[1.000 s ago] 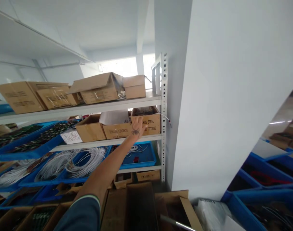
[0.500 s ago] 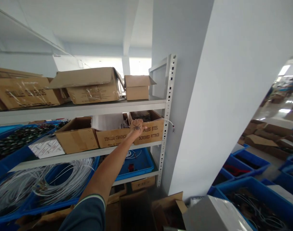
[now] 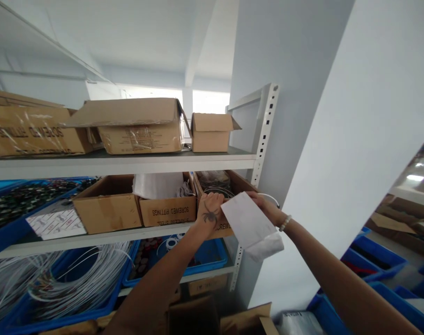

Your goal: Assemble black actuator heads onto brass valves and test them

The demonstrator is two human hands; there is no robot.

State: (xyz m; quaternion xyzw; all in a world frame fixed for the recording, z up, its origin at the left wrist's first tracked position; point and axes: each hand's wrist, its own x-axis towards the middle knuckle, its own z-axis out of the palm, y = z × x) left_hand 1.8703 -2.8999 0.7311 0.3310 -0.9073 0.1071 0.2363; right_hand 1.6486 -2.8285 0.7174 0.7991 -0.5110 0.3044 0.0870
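My left hand (image 3: 211, 210), with a dark spider mark on its back, is closed at the front rim of an open cardboard box (image 3: 221, 231) on the middle shelf. My right hand (image 3: 269, 208), wearing a beaded bracelet, holds a white sheet (image 3: 248, 221) whose lower end curls over. This sheet hangs in front of the box and hides part of its printed front. Inside the box lie cables (image 3: 219, 190) and a clear plastic-wrapped bundle (image 3: 214, 178). A thin white cable (image 3: 271, 197) sticks out beyond my right hand.
Left of it stand two more open boxes, one (image 3: 168, 211) holding white sheeting. Cartons (image 3: 142, 137) line the top shelf. Coiled white cables (image 3: 89, 284) fill a blue tray below. A pillar (image 3: 302, 186) rises at the right; blue bins (image 3: 375, 256) stand beyond it.
My right hand has come into view with the white sheet, in front of the box. My left hand stays at the box rim. More of the box's inside shows as the view shifted.
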